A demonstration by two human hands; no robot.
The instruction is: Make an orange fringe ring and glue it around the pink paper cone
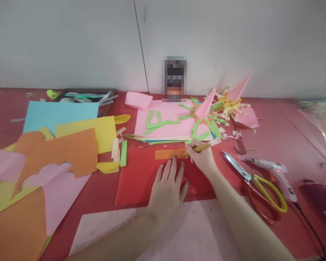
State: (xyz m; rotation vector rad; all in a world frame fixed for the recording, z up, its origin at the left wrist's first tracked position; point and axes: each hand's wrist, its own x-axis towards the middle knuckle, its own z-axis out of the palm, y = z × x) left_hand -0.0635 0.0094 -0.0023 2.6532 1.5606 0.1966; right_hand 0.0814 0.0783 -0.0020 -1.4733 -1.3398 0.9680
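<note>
My left hand (pixel 168 181) lies flat, fingers spread, on a sheet of red paper (pixel 136 181). Its fingertips touch the lower edge of an orange paper strip (pixel 165 154). Gripped in my right hand (pixel 202 157) is a slim yellow pencil (pixel 203 147), its tip at the strip's right end. Just behind the red sheet, pink paper (pixel 141 123) carries green paper strips (pixel 163 125) and a flower-like piece with a pink paper cone (pixel 206 105). Scissors with red and yellow handles (pixel 250 177) lie half open to the right of my right hand.
A glue gun (pixel 281 175) with a cord and a purple object (pixel 322 199) lie on the right. Coloured sheets, orange paper (pixel 73 152) among them, overlap on the left. A tray (pixel 67 95) stands behind them; a second cone (pixel 239 88) sits at the back right.
</note>
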